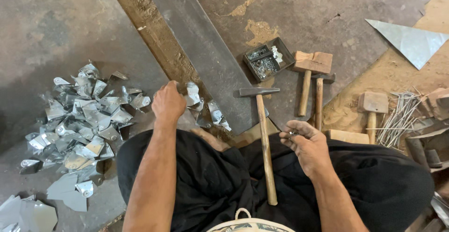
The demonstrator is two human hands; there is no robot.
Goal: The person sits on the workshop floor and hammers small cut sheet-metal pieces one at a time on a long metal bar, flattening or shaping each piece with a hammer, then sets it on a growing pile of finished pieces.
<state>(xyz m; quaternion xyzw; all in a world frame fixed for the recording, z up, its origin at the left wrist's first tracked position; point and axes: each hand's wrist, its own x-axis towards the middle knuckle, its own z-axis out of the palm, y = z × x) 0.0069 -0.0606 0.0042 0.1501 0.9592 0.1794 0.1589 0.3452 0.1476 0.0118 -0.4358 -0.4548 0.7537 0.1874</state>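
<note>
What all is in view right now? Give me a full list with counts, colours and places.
Small folded sheet-metal pieces: large pile, too many to count, silver, floor on the left.
Smaller cluster of same pieces: several, silver, by the left hand.
Flat metal offcuts: a few, grey, bottom left.
Steel bar: one, dark grey, running diagonally across the floor.
Compartment tray: one, black, holds small silver hardware.
Metal hammer: one, wooden handle, lying over the lap.
Wooden mallets: three, tan, right of the tray.
Wire rods: bundle, silver, far right.
Triangular sheet: one, silver, top right.
Left hand: on the smaller cluster.
Right hand: palm up, small metal bits in it.
</note>
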